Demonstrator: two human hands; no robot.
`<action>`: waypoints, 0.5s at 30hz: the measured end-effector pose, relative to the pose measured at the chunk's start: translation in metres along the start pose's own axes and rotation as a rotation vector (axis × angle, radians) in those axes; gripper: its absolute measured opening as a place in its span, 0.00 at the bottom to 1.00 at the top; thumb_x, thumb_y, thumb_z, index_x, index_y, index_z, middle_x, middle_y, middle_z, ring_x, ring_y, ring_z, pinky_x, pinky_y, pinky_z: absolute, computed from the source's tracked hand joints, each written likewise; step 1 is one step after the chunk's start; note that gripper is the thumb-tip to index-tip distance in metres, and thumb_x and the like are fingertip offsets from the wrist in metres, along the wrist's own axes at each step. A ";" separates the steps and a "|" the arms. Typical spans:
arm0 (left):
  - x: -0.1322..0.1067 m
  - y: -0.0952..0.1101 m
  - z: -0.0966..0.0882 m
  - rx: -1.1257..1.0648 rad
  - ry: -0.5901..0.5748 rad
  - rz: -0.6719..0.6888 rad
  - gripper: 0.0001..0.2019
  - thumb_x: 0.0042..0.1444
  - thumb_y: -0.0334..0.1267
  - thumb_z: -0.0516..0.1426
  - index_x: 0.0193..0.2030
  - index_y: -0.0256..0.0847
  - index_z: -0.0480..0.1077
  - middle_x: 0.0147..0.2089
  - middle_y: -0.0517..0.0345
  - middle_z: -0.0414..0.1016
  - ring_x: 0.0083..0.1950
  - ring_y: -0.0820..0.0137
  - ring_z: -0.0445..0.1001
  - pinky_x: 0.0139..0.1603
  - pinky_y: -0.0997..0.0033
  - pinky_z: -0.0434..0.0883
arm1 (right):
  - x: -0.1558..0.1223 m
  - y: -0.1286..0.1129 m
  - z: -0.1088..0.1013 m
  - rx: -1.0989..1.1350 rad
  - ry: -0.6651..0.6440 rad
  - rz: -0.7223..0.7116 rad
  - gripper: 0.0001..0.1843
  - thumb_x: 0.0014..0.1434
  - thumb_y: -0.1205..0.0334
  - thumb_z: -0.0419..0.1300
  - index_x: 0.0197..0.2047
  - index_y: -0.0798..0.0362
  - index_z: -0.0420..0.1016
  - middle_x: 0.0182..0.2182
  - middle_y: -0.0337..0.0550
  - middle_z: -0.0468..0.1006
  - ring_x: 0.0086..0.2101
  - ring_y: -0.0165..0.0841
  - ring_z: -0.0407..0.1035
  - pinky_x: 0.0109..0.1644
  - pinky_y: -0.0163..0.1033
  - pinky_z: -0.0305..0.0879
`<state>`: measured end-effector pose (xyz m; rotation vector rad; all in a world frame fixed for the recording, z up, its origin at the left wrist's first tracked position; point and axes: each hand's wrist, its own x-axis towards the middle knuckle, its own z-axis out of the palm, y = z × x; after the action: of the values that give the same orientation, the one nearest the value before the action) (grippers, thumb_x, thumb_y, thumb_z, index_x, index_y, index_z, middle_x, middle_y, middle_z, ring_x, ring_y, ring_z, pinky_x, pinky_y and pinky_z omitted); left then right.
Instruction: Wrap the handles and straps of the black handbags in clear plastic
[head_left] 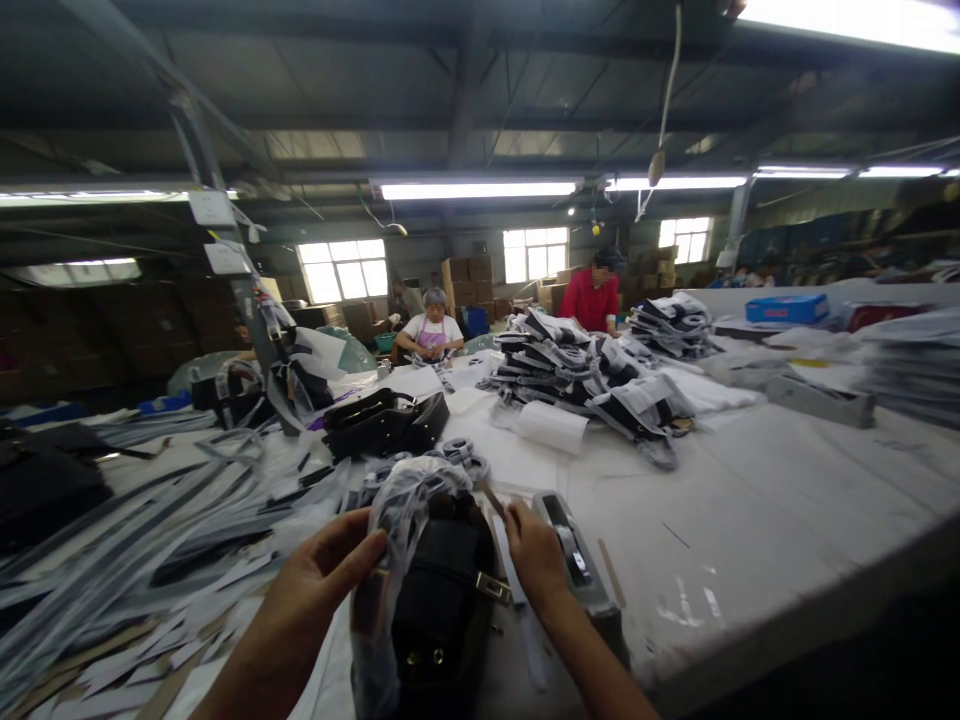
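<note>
The strap (401, 505) looks wrapped, the bag (439, 580) bare — left hand (330, 570) pinching the strap, right hand (534, 555) gripping a strip (492, 499) beside the bag.

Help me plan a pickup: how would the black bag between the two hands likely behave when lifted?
The black bag probably keeps its shape, since its rounded body shows no obvious sagging. The wrapped strap, touched by the left hand, seems likely to flex, as it curves in an arch. Its crinkled translucent wrapping may be slippery.
</note>
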<state>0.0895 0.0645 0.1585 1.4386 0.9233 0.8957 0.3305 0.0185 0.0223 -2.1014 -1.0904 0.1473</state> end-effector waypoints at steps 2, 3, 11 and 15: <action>0.000 0.001 0.003 0.001 0.037 0.013 0.25 0.43 0.53 0.68 0.45 0.40 0.78 0.44 0.53 0.83 0.50 0.55 0.77 0.47 0.68 0.71 | -0.011 -0.013 -0.021 0.181 0.029 -0.062 0.20 0.71 0.55 0.42 0.47 0.53 0.72 0.41 0.50 0.81 0.41 0.36 0.77 0.43 0.37 0.69; -0.001 0.002 0.004 -0.008 0.047 0.018 0.24 0.43 0.52 0.68 0.44 0.40 0.78 0.43 0.53 0.83 0.50 0.55 0.77 0.47 0.68 0.71 | -0.018 -0.019 -0.032 0.305 0.020 -0.095 0.21 0.71 0.51 0.42 0.48 0.53 0.71 0.41 0.49 0.82 0.39 0.35 0.77 0.41 0.35 0.70; -0.005 0.009 0.012 -0.041 0.007 0.058 0.21 0.43 0.49 0.69 0.42 0.40 0.79 0.39 0.53 0.84 0.46 0.57 0.79 0.49 0.66 0.72 | -0.057 -0.043 -0.086 0.754 -0.470 -0.119 0.16 0.59 0.49 0.62 0.34 0.54 0.81 0.28 0.44 0.81 0.25 0.32 0.72 0.24 0.32 0.62; -0.012 0.013 0.014 -0.012 -0.039 0.087 0.19 0.44 0.48 0.69 0.41 0.40 0.80 0.40 0.53 0.84 0.46 0.56 0.79 0.46 0.67 0.73 | -0.050 -0.063 -0.087 0.608 -0.442 -0.179 0.15 0.60 0.51 0.60 0.31 0.52 0.82 0.19 0.37 0.73 0.21 0.29 0.67 0.21 0.31 0.56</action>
<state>0.0987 0.0476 0.1704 1.4902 0.8301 0.9327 0.2939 -0.0456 0.1151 -1.4475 -1.2800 0.7817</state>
